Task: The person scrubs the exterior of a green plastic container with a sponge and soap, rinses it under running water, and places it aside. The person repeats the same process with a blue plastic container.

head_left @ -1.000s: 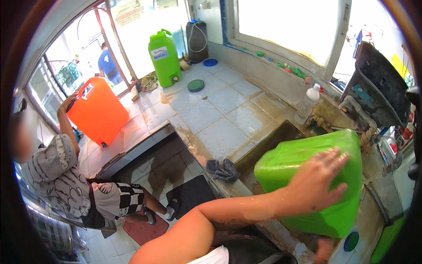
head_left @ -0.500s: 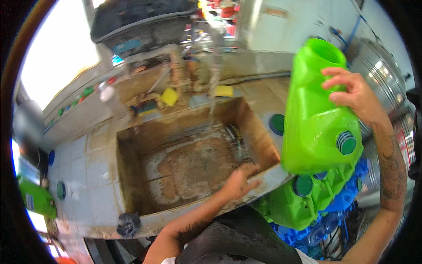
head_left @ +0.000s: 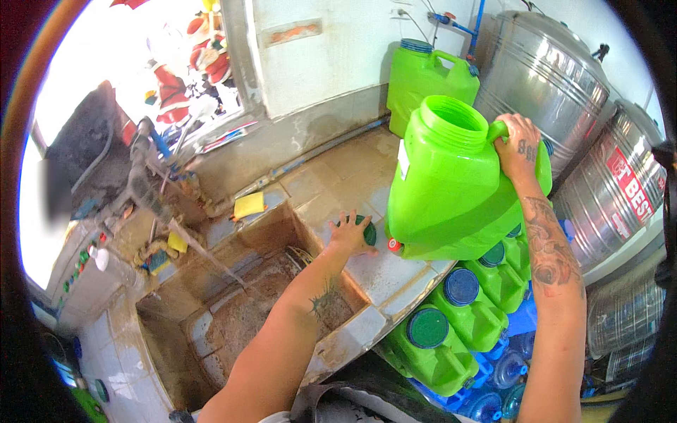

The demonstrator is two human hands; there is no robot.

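A large bright green water jug point(head_left: 451, 190) stands upright on the tiled counter right of the sink, its wide round mouth uncovered. My right hand point(head_left: 517, 144) is closed round the handle at its top. A small red plug sits low on the jug's near corner. My left hand point(head_left: 347, 236) reaches across the sink with fingers spread over a dark green screw cap point(head_left: 367, 230) lying on the counter. The fingers cover part of the cap. Water runs from a faucet point(head_left: 144, 176) into the stained sink basin point(head_left: 159, 331).
Another green jug point(head_left: 430, 81), with a blue cap, stands against the wall. Several capped green jugs point(head_left: 441, 352) and blue bottles point(head_left: 504, 370) crowd below the counter's right edge. Steel tanks point(head_left: 543, 77) line the right side. A yellow sponge point(head_left: 248, 204) lies behind the sink.
The green jug has gone from being held up and tilted to standing on the counter. My right hand now holds its handle. My left hand has moved from the sink's near edge to the cap.
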